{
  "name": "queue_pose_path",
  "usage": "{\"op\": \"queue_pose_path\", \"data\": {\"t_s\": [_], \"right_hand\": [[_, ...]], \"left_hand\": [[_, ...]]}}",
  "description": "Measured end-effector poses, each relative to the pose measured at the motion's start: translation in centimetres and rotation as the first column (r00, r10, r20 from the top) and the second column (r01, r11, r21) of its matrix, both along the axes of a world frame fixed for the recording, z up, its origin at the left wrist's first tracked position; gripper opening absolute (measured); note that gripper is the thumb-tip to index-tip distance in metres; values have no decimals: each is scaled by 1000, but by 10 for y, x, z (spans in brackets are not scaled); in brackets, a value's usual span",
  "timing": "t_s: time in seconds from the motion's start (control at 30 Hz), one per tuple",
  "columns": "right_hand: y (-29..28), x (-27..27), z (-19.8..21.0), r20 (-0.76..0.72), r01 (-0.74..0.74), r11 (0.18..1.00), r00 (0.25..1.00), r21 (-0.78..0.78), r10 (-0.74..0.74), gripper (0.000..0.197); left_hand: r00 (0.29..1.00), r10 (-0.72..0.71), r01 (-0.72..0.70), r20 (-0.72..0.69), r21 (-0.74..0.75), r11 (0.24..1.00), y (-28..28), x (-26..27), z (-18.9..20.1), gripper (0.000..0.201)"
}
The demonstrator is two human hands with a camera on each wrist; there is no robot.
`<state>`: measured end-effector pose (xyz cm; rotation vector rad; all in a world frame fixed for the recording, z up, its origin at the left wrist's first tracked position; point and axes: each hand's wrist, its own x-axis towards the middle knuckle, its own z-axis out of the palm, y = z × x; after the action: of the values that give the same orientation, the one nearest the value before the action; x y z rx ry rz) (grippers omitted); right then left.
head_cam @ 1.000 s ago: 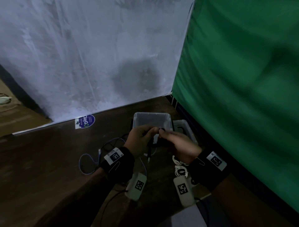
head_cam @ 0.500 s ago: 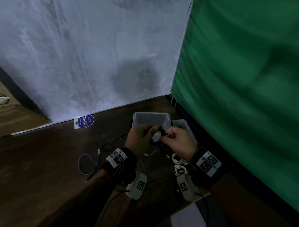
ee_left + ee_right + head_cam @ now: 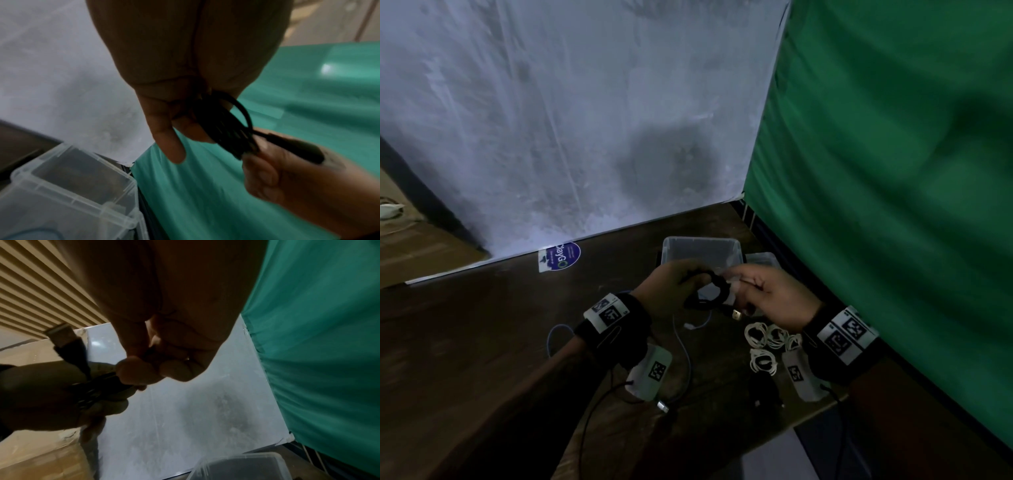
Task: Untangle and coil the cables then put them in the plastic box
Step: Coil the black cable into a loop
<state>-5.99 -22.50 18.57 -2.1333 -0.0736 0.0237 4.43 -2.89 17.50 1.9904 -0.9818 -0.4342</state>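
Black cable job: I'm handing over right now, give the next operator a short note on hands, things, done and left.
Left hand: grips the coiled black cable, held up in front of the plastic box.
Right hand: pinches the coil's other side; its USB plug hangs free.
Done: white cable coils lie on the table, beside the right wrist.
Left: box looks empty. Finish the black coil, coil the loose blue cable, then box every coil.

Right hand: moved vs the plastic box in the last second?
Yes. The right hand shifted right, away from the plastic box's front, with the black cable.
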Motion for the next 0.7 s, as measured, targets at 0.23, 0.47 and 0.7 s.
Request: {"op": "queue_pose_path", "data": {"t_s": [0.23,0.47,0.7], "right_hand": [[-13,2,4,-36,-28,995,999,99,32,25],[-21,1,-15,-111,-43,944,990,327,84,19],[-22,0,-31,-286,183,662,957,727,50,11]], "left_hand": [[953,-75,38,-293,-130,991,10,4,2,14],[745,-258,126,-615,-250,960,13,8,-19,27],[613,-264,16,-745,-322,946,-10,-1,-47,34]]}}
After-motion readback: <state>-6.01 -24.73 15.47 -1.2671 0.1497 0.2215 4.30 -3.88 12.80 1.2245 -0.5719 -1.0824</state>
